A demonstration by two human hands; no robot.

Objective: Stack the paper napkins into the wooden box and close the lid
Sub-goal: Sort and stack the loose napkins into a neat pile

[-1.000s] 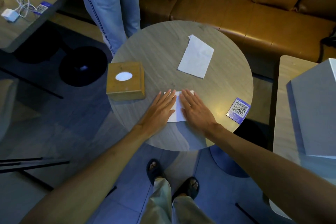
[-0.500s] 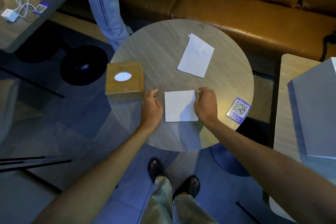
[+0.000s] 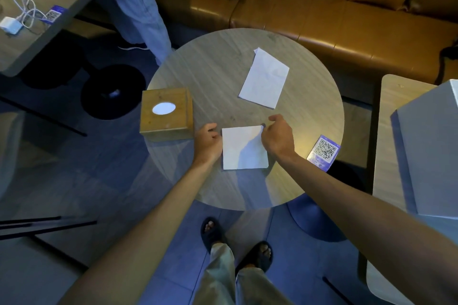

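Two hands flank a folded napkin point(image 3: 244, 147) at frame centre: right hand point(image 3: 277, 136) pinches its upper right corner; left hand point(image 3: 208, 142) curls against its left edge, grip unclear. The shut wooden box point(image 3: 166, 129) sits just left. Next probably: lift napkin, open lid point(image 3: 173, 96).

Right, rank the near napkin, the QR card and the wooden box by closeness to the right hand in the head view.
1. near napkin, its corner pinched by the right hand.
2. QR card, just to the hand's right.
3. wooden box, far left, beyond the napkin.
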